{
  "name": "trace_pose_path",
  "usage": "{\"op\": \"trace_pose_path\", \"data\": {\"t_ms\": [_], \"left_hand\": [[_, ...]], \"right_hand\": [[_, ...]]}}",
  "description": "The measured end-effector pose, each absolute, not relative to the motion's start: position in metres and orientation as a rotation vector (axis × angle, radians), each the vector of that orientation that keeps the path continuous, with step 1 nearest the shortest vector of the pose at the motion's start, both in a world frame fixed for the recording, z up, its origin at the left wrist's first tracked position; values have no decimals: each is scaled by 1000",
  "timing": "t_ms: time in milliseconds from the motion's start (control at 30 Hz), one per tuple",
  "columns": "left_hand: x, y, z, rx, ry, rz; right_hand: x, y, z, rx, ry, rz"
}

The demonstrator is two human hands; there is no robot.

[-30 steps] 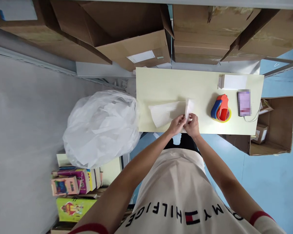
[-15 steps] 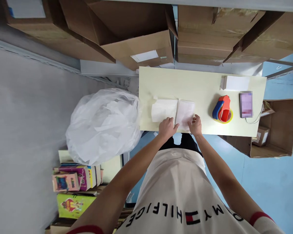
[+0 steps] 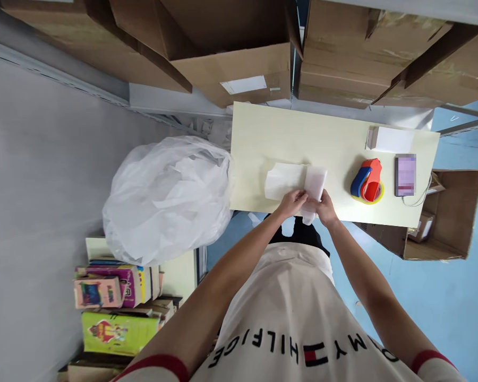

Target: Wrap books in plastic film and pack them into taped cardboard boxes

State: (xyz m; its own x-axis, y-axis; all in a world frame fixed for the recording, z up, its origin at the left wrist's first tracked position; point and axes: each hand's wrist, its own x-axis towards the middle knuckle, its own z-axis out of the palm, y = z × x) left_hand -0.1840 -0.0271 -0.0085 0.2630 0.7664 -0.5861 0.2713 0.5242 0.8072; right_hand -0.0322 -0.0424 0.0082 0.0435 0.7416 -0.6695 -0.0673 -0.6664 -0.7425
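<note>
A flat packet in thin white wrapping (image 3: 315,180) is held at the near edge of the table, looking narrow as if turned partly on its side. From its left side a white sheet (image 3: 284,179) spreads flat over the tabletop. My left hand (image 3: 293,203) pinches the packet's near left side, where it meets the sheet. My right hand (image 3: 325,209) is closed round the near right side, with the thumb against the wrapping. What lies inside the wrapping is hidden.
On the table (image 3: 271,127), a red and blue tape dispenser (image 3: 368,181), a phone (image 3: 405,175) and a white box (image 3: 392,139) lie right. A large plastic bag of white sheets (image 3: 167,199) bulges against the left edge. Cardboard boxes (image 3: 239,69) line the shelf behind; an open carton (image 3: 448,233) stands right.
The packet has gone from lying flat to being gripped and turned, and it looks narrower. Both hands have closed on it, and the sheet has shifted right with it.
</note>
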Motion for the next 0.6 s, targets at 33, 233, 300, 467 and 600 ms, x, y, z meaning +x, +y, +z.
{"op": "trace_pose_path", "data": {"t_ms": [33, 233, 300, 467, 600], "left_hand": [[-187, -26, -7, 999, 1323, 468], [-224, -21, 0, 950, 1369, 651], [-236, -20, -2, 925, 1393, 630], [-254, -25, -11, 917, 1578, 493], [-256, -44, -16, 1037, 1734, 458]], "right_hand": [[-38, -40, 12, -1742, -713, 1666], [-89, -27, 8, -1850, -881, 1670], [-99, -26, 2, -1842, -918, 1674], [-85, -39, -5, -1986, -1098, 1458], [-66, -55, -7, -2084, -1061, 1459]]}}
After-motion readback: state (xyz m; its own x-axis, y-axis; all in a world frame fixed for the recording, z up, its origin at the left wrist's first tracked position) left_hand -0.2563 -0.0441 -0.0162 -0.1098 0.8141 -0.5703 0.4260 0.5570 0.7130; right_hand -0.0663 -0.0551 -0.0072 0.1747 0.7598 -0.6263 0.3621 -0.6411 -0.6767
